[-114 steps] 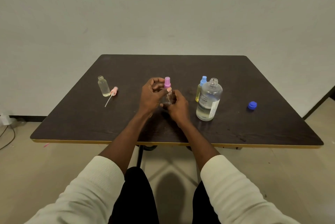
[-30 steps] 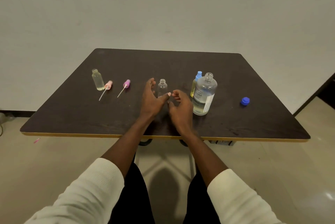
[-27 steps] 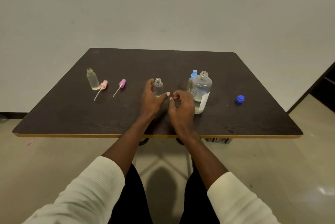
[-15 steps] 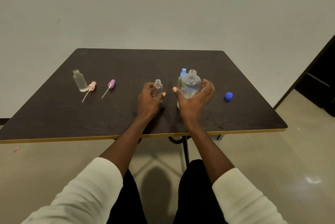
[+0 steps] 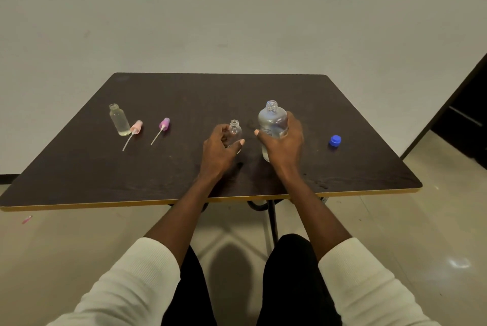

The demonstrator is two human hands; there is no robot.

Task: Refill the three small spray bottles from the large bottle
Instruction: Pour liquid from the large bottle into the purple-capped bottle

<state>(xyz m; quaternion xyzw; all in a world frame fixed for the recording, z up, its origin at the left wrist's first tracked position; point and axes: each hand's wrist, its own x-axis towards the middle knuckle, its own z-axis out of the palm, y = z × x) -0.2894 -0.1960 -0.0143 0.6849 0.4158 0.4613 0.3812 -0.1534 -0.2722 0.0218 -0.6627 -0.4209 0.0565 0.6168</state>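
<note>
My right hand (image 5: 283, 145) grips the large clear bottle (image 5: 272, 121), which has no cap and stands upright at mid table. My left hand (image 5: 220, 149) holds a small open empty bottle (image 5: 235, 130) just left of it. Another small uncapped bottle (image 5: 119, 120) with pale liquid stands at the far left. Beside it lie a pink spray top (image 5: 135, 128) and a purple spray top (image 5: 163, 125), each with its dip tube. The blue-capped small bottle is hidden behind the large bottle and my right hand.
A blue screw cap (image 5: 335, 140) lies on the dark table (image 5: 79, 167) to the right of my right hand. The table's yellow front edge runs just beyond my forearms. A dark doorway is at the far right.
The purple spray top has come off the small bottle and now lies at the left. My right hand moved right and closed around the large bottle; my left hand closed on the small bottle.
</note>
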